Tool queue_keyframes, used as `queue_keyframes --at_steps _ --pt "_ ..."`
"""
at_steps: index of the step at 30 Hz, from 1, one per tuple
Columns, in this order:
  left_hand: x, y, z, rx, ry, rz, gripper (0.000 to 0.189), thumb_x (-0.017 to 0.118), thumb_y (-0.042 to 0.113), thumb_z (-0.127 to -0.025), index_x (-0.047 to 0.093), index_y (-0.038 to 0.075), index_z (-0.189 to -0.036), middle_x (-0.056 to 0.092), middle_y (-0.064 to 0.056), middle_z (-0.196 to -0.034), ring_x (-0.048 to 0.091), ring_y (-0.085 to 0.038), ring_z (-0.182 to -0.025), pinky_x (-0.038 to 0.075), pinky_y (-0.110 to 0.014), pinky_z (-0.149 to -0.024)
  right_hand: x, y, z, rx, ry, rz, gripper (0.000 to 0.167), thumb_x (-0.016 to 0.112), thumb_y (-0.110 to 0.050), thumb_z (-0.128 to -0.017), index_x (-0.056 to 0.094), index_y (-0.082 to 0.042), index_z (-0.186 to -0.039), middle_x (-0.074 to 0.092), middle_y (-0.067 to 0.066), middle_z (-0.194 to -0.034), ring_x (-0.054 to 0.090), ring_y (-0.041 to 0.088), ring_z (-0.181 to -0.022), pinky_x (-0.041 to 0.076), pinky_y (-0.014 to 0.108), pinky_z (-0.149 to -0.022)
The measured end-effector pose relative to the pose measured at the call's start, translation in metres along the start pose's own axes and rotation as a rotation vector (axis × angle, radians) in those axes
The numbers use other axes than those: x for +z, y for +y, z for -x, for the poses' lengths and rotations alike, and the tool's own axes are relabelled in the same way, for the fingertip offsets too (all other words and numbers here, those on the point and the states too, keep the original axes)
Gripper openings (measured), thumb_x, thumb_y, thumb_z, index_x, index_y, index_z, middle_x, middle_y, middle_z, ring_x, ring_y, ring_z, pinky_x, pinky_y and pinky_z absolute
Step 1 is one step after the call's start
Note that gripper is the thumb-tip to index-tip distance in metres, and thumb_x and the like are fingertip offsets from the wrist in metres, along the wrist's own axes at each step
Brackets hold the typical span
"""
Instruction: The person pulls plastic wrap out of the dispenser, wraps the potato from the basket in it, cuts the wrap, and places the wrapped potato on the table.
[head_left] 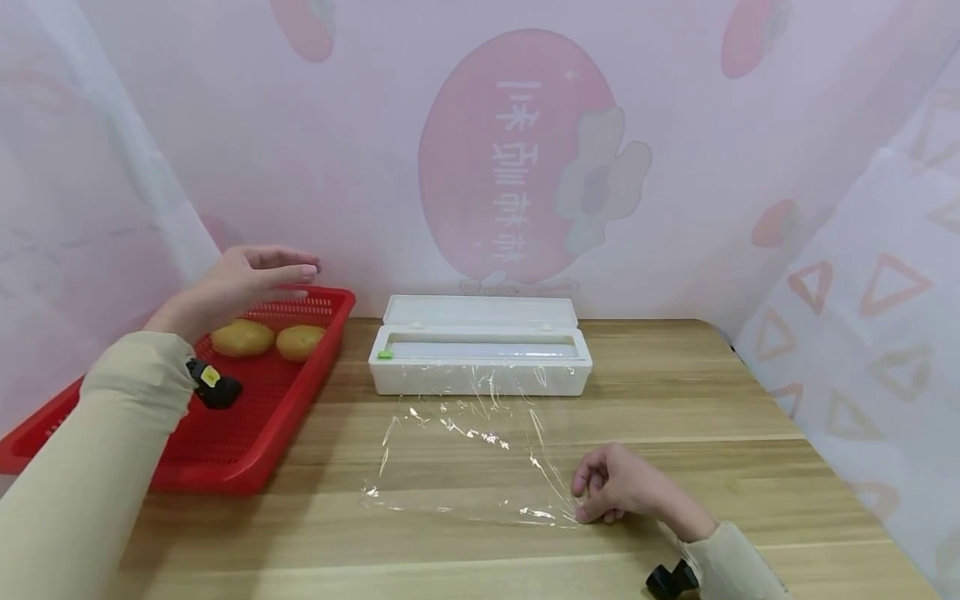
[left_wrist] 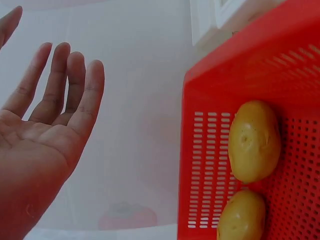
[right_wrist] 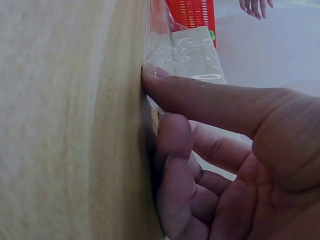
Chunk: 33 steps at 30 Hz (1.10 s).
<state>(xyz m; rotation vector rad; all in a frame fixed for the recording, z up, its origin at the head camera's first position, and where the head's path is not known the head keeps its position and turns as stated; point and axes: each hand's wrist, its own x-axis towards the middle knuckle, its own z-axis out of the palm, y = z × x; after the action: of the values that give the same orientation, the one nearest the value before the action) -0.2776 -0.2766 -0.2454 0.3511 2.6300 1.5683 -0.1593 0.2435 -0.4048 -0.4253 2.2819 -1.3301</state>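
While the empty left hand (head_left: 238, 281), fingers loosely extended, hangs left of the white box (head_left: 427, 379), the right hand (head_left: 621, 483), fingers curled, touches film (head_left: 465, 467) spread in front of that box, probably keeping it flat, pinching unclear.

Looks like some little screened-off booth tbh, can't tell what's beyond; pale pink sheets (head_left: 360, 167) with strawberry prints (head_left: 457, 150) close in the back and sides of a wood-grain tabletop (head_left: 660, 400); potatoes (head_left: 243, 338) and a cling film box (head_left: 405, 380) give it a kitcheny feel
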Motion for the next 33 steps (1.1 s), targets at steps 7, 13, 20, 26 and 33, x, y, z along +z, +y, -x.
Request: queue_keyframes --at_steps 7,13,20,26,33 --pt "-0.022 -0.029 -0.002 -0.003 0.005 0.147 0.044 0.06 0.034 -0.098 0.058 0.008 -0.134 0.066 0.005 -0.118 0.065 -0.015 -0.105 0.052 -0.028 -0.086 0.004 -0.001 0.002 -0.011 -0.005 -0.006 0.026 0.085 0.001 -0.069 0.064 0.001 -0.085 0.057 0.006 -0.063 0.052 0.014 -0.049 0.047 0.024 -0.046" --pt "-0.033 -0.062 -0.002 -0.076 -0.023 0.113 0.051 0.056 0.039 -0.101 0.048 0.009 -0.142 0.064 0.008 -0.119 0.063 -0.014 -0.108 0.05 -0.026 -0.088 0.004 -0.002 0.005 -0.009 0.002 -0.009 0.026 0.085 0.002 -0.069 0.064 0.002 -0.084 0.057 0.007 -0.062 0.051 0.013 -0.049 0.046 0.024 -0.046" --pt "-0.033 -0.091 -0.006 -0.1 -0.038 0.237 0.049 0.059 0.028 -0.1 0.05 0.005 -0.142 0.059 0.0 -0.131 0.06 -0.018 -0.114 0.052 -0.033 -0.088 0.005 0.0 0.008 -0.01 0.008 -0.008 0.026 0.086 0.001 -0.069 0.065 0.001 -0.084 0.057 0.007 -0.063 0.051 0.013 -0.049 0.047 0.024 -0.046" --pt "-0.025 -0.108 -0.012 -0.13 -0.043 0.137 0.062 0.063 0.036 -0.097 0.043 0.005 -0.147 0.045 -0.008 -0.143 0.053 -0.022 -0.123 0.051 -0.036 -0.089 0.006 0.002 0.01 -0.009 0.014 -0.002 0.026 0.086 0.001 -0.068 0.066 0.001 -0.084 0.058 0.007 -0.064 0.051 0.013 -0.049 0.047 0.024 -0.045" --pt "-0.021 -0.123 -0.008 -0.093 -0.026 0.196 0.056 0.064 0.028 -0.097 0.048 0.0 -0.143 0.052 -0.005 -0.138 0.057 -0.014 -0.117 0.049 -0.04 -0.091 0.009 0.003 0.015 -0.013 0.003 -0.024 0.025 0.085 0.002 -0.069 0.065 0.002 -0.084 0.058 0.007 -0.063 0.051 0.013 -0.049 0.047 0.023 -0.045"
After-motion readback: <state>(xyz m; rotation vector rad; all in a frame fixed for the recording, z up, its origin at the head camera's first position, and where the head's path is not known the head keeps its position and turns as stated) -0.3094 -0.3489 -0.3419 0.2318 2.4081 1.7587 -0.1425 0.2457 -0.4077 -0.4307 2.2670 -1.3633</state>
